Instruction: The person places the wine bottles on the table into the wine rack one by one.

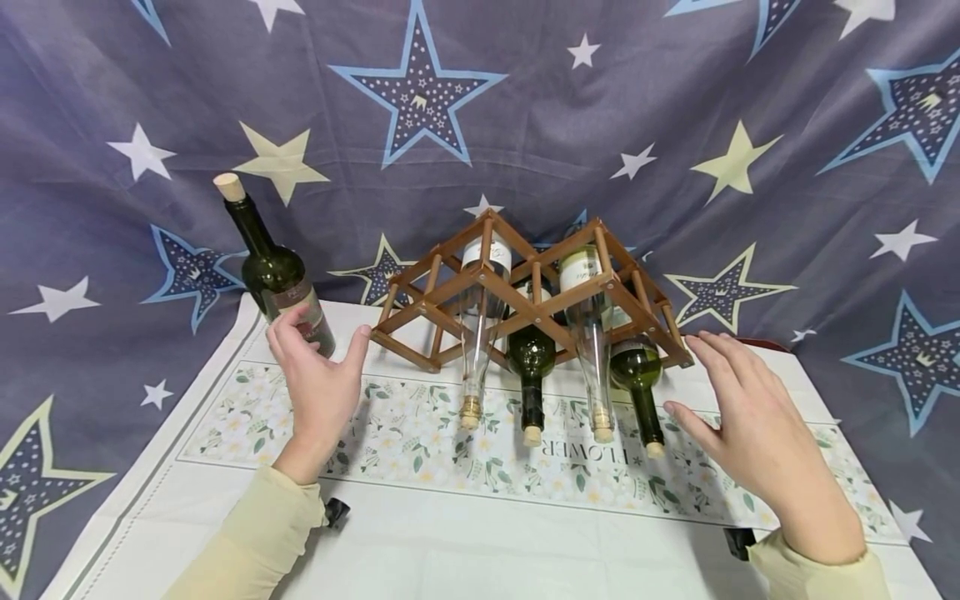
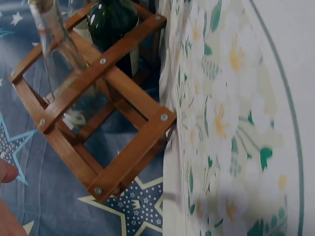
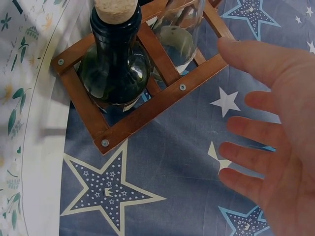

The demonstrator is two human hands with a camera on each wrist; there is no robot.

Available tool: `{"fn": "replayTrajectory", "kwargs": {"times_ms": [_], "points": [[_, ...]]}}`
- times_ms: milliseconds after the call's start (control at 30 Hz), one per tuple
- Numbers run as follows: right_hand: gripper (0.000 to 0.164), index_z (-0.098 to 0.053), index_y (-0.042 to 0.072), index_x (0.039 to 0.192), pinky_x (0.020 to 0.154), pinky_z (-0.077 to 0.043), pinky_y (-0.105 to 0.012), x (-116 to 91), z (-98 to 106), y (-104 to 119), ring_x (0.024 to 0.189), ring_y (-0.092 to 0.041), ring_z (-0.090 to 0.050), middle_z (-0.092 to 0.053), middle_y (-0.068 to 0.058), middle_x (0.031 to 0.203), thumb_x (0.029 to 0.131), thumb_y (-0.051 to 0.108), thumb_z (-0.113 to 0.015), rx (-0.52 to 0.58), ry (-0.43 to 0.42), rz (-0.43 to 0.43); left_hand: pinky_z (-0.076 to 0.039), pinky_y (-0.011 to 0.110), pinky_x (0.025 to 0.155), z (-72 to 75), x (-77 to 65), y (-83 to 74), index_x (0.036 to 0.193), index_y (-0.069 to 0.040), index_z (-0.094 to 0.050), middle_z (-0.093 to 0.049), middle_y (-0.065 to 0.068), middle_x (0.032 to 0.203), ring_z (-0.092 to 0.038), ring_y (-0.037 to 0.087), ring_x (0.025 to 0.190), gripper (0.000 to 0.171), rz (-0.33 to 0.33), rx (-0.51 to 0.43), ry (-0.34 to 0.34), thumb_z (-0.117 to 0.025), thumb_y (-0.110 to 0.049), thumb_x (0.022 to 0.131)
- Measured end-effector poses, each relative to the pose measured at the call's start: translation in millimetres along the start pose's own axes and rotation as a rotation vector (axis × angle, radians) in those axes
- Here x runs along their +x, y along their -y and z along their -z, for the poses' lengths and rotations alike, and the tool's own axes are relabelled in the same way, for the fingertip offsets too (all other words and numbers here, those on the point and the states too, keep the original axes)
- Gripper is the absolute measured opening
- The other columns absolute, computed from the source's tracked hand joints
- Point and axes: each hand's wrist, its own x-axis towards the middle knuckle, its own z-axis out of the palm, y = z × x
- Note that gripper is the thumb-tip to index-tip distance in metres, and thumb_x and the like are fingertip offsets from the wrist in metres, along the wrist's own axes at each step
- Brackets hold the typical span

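Note:
A brown wooden wine rack (image 1: pixel 537 318) stands on the table with several corked bottles lying in it, necks toward me. Two are clear bottles (image 1: pixel 474 350) and two are green bottles (image 1: pixel 531 358). Off to the left, a dark green wine bottle (image 1: pixel 273 271) with a cork stands on its own. My left hand (image 1: pixel 318 387) is between that bottle and the rack's left end, fingers spread and thumb near the rack. Beside the rack's right end is my right hand (image 1: pixel 757 425), fingers extended; the right wrist view shows its palm (image 3: pixel 295 132) with nothing in it.
A floral runner (image 1: pixel 420 442) lettered FLOWER lies across the white table (image 1: pixel 517 550). Behind the table hangs a grey-blue cloth (image 1: pixel 540 125) patterned with stars. A dark red edge (image 1: pixel 757 343) shows behind the right hand.

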Motion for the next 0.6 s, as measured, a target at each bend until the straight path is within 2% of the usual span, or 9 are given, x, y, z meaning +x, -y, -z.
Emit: {"fn": "replayTrajectory", "kwargs": {"times_ms": [367, 600], "points": [[0.086, -0.041, 0.006, 0.152, 0.114, -0.025, -0.052, 0.2, -1.1, 0.7, 0.136, -0.039, -0.038, -0.045, -0.019, 0.147, 0.079, 0.035, -0.077, -0.013, 0.017, -0.009, -0.035, 0.038, 0.096, 9.2, 11.5, 14.5, 0.143, -0.008, -0.034, -0.033, 0.013, 0.136, -0.034, 0.025, 0.123, 0.075, 0.023, 0.021, -0.040, -0.076, -0.032, 0.086], [0.087, -0.041, 0.006, 0.152, 0.112, -0.028, -0.052, 0.2, -4.2, 0.7, 0.135, -0.040, -0.039, -0.045, -0.019, 0.147, 0.079, 0.034, -0.078, -0.011, 0.023, -0.010, -0.029, 0.033, 0.103, 12.6, 18.6, 25.5, 0.145, -0.007, -0.031, -0.031, 0.008, 0.141, -0.031, 0.023, 0.127, 0.083, -0.005, 0.052, -0.097, -0.079, -0.033, 0.082]]}}
